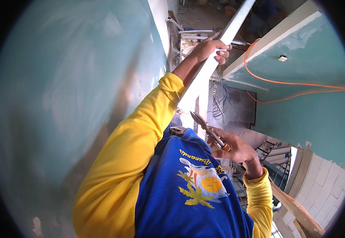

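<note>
My left hand (210, 50) grips a long white metal channel (236, 24), which runs diagonally from near my chest up past the top edge. My right hand (236, 146) holds metal snips (199, 119) with an orange grip end; the pointed jaws lie just below and right of the channel’s lower end, and appear apart from it. Both yellow sleeves and the front of my blue shirt fill much of the lower middle.
A teal wall (53, 95) stands close on my left. An orange cable (295, 83) loops across the right-hand teal wall. Below me are tangled wires (219, 106), light plank-like boards and a wooden beam (304, 216). A cluttered floor shows beyond.
</note>
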Tool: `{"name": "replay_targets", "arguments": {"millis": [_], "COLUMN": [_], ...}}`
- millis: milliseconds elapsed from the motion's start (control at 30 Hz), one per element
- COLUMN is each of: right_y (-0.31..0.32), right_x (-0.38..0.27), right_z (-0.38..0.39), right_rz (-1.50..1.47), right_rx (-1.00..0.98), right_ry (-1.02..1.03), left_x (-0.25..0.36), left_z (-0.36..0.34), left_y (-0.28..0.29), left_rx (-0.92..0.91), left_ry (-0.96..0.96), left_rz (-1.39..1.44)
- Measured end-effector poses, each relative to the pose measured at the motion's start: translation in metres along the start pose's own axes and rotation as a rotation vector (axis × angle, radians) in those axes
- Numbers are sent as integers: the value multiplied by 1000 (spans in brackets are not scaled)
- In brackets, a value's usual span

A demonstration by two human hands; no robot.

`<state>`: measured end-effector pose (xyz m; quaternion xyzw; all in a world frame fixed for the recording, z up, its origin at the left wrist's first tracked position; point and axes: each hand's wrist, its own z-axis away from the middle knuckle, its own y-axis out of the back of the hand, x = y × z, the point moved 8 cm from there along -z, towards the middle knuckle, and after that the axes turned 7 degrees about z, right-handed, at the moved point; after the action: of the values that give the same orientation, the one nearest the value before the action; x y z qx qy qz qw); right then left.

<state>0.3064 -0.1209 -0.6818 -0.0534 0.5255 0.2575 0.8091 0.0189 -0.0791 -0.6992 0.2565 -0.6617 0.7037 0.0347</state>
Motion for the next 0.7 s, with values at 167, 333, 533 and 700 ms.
{"name": "replay_targets", "arguments": {"millis": [167, 333, 533, 700], "right_y": [1, 3, 6, 7], "right_x": [-8, -20, -27, -27], "right_z": [-5, -10, -12, -12], "right_rz": [36, 25, 24, 12], "right_rx": [-35, -40, -38, -34], "right_ry": [0, 40, 31, 40], "left_x": [-12, -19, -19, -22], "left_z": [4, 3, -1, 2], "left_y": [-21, -25, -18, -22], "left_rx": [9, 9, 25, 39], "left_ry": [13, 10, -30, -1], "left_rz": [-42, -20, 23, -9]}}
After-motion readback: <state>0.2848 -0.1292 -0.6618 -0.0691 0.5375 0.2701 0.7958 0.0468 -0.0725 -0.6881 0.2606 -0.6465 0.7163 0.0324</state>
